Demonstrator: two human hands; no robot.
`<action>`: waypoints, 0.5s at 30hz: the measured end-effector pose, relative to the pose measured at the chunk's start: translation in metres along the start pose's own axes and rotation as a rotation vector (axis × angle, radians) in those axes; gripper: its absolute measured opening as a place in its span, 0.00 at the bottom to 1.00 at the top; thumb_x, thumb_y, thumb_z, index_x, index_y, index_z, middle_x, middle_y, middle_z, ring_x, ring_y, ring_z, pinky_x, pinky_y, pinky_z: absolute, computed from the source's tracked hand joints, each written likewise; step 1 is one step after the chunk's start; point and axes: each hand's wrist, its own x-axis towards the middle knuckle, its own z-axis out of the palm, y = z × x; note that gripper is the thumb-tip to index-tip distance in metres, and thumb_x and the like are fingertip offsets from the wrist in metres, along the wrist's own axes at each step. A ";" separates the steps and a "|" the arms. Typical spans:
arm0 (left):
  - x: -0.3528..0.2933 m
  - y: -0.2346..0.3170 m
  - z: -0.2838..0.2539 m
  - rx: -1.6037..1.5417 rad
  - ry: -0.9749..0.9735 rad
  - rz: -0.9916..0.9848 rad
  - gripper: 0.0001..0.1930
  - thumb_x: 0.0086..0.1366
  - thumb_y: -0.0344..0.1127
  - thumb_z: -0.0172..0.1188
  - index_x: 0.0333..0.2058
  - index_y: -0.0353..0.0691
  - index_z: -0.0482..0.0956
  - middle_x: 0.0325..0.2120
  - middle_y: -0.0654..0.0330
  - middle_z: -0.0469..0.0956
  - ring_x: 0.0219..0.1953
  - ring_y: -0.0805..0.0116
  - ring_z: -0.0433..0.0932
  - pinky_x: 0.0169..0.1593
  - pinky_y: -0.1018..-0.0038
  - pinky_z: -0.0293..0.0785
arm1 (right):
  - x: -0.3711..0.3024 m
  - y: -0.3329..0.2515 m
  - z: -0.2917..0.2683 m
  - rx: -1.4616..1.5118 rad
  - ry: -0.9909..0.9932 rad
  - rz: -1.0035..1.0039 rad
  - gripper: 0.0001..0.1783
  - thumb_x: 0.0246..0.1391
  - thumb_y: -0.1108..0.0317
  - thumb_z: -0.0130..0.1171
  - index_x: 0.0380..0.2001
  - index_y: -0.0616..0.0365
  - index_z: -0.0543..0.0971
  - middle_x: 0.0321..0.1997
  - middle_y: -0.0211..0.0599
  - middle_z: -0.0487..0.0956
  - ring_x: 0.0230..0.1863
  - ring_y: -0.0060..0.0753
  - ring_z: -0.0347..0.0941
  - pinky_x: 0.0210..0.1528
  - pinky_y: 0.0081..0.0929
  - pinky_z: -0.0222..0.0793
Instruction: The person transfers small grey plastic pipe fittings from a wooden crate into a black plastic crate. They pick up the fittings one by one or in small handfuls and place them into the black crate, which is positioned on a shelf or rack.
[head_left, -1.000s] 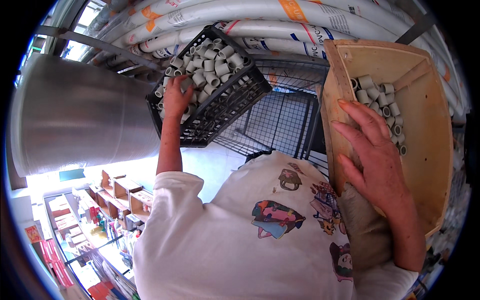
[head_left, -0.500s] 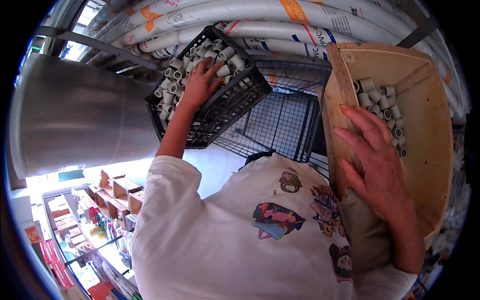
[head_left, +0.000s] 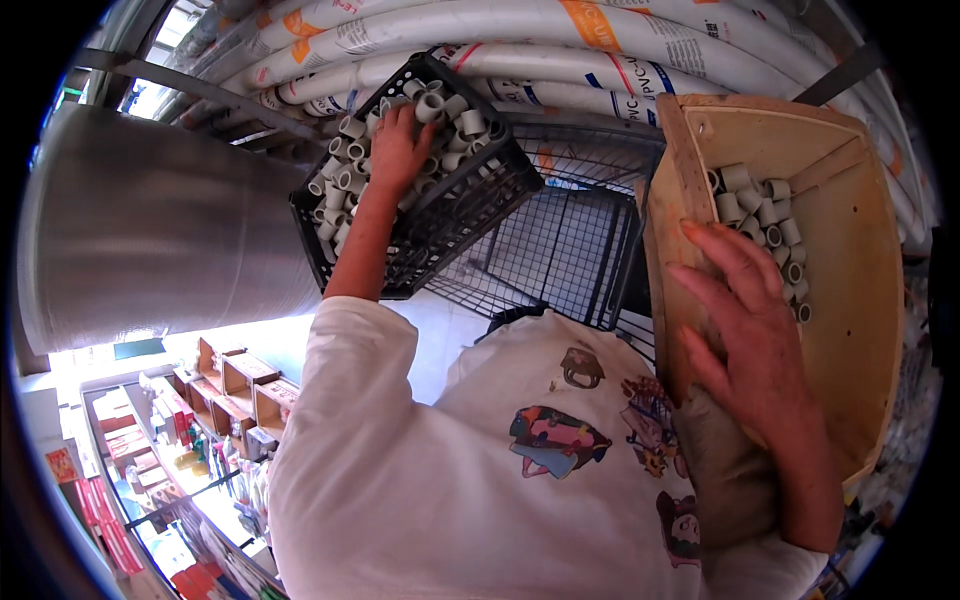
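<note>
Downward, left hand (head_left: 398,152) curls over fittings (head_left: 450,161), hold unclear; right hand (head_left: 750,318) splays, empty.

We are looking at a black lattice crate (head_left: 522,170) that is carrying a heap of short grey pipe fittings (head_left: 347,180). Across a black wire cart (head_left: 560,240), we are seeing a wooden bin (head_left: 850,270) that is holding a smaller cluster (head_left: 768,215) of similar fittings.
</note>
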 end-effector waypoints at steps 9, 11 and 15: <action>0.000 -0.082 -0.029 0.186 0.385 0.033 0.26 0.56 0.43 0.64 0.54 0.45 0.74 0.51 0.48 0.74 0.52 0.44 0.73 0.54 0.53 0.70 | 0.000 -0.002 -0.001 -0.001 -0.003 0.012 0.26 0.39 0.76 0.68 0.47 0.60 0.77 0.64 0.39 0.68 0.65 0.46 0.62 0.63 0.39 0.65; 0.001 -0.102 -0.024 0.133 0.300 -0.119 0.26 0.58 0.45 0.64 0.55 0.45 0.74 0.50 0.46 0.74 0.52 0.44 0.73 0.55 0.53 0.70 | 0.000 -0.001 -0.001 0.002 -0.001 0.014 0.26 0.40 0.76 0.68 0.47 0.60 0.77 0.64 0.39 0.68 0.65 0.46 0.62 0.63 0.39 0.65; 0.001 -0.118 -0.003 0.020 0.199 -0.238 0.28 0.59 0.51 0.63 0.56 0.47 0.73 0.51 0.48 0.75 0.54 0.45 0.73 0.56 0.54 0.69 | 0.001 0.000 -0.001 0.023 0.001 0.009 0.26 0.40 0.76 0.67 0.47 0.60 0.77 0.64 0.39 0.68 0.65 0.47 0.62 0.63 0.39 0.65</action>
